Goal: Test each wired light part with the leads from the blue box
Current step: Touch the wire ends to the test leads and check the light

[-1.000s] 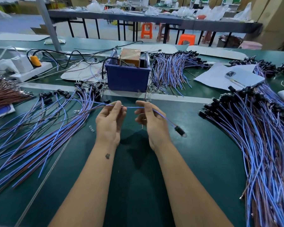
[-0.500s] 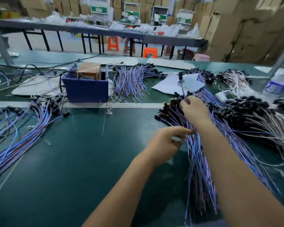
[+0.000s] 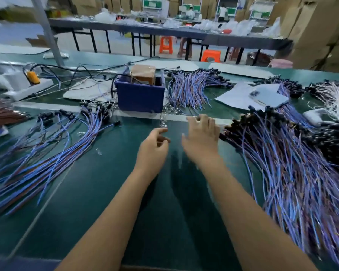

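Green bench [image 3: 110,192] sat cluttered with wire. Blue box [image 3: 140,98] stood at mid-bench, far side. Right hand [image 3: 201,137] hovered, fingers spread, beside the right pile of wired light parts [image 3: 282,163]. Left hand [image 3: 153,147] was loosely curled, holding nothing. Tested-looking pile [image 3: 47,153] lay left.
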### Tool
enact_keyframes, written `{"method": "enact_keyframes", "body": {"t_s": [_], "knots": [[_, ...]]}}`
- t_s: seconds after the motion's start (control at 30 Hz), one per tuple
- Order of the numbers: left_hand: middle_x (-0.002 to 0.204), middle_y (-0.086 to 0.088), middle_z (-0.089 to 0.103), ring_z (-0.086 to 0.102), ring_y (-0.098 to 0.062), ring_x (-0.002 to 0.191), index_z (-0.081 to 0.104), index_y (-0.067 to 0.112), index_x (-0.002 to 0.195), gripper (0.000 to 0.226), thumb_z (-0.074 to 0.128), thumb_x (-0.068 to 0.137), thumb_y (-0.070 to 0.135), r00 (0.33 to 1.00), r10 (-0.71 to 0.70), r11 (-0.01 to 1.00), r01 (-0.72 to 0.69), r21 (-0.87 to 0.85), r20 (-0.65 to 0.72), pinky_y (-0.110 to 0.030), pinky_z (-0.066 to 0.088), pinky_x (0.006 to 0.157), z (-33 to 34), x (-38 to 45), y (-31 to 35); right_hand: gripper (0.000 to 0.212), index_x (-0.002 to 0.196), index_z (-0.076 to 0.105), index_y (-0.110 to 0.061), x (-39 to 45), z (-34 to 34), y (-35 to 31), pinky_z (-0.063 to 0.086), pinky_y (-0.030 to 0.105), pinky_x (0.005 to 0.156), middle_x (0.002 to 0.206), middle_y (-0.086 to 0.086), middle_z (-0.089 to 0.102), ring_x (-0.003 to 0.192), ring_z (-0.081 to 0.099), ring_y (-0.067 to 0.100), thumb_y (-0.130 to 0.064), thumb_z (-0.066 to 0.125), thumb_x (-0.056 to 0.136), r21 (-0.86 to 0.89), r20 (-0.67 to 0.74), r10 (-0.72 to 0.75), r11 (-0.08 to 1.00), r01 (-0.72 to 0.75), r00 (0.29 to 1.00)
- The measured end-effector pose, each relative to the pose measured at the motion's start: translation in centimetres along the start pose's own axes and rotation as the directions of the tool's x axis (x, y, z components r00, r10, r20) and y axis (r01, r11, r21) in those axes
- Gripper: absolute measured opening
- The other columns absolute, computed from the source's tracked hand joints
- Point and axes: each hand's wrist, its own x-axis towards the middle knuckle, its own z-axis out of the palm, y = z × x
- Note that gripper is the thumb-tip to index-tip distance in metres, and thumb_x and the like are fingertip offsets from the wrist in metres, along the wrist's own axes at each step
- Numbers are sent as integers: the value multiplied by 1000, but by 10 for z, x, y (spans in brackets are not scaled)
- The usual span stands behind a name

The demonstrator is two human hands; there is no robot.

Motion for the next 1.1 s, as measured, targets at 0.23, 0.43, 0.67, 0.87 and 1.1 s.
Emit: {"method": "enact_keyframes", "body": {"t_s": [0.23,0.43,0.67,0.87,1.1], "knots": [[126,-7,62,48,-31,120,64,15,122,42,51,83,4,962,69,824,94,559,-265,-42,40,101,-106,34,-35,45,136,43,-22,-9,53,-95,19,39,107,133,7,35,125,27,27,-40,45,95,298,194,-159,950,96,968],[137,-9,50,39,-36,120,60,18,128,41,49,89,12,944,-96,657,298,692,-316,-40,36,99,-126,52,-69,39,130,52,-20,-8,63,-84,23,35,104,128,5,42,121,33,24,-35,50,95,441,150,-69,898,-4,986],[116,-19,58,45,-38,113,72,6,101,18,59,92,12,871,60,756,279,592,-487,-38,30,95,-125,58,-75,31,121,61,-17,-11,61,-82,31,33,98,120,3,51,111,43,21,-24,57,92,544,-3,-76,836,66,997],[93,2,66,61,-14,92,70,19,91,12,63,87,9,817,389,921,-356,157,-426,-28,45,87,-101,46,4,18,95,65,-15,-13,46,-81,48,23,60,70,4,69,60,59,12,-10,48,98,962,158,-64,237,-139,985],[66,5,66,59,-3,59,70,15,76,23,56,73,-4,953,265,874,-175,-454,143,-12,45,57,-44,5,60,44,100,66,-18,-10,37,-66,56,31,74,90,4,72,84,68,16,-36,26,105,780,405,-273,-395,-485,873]]}}
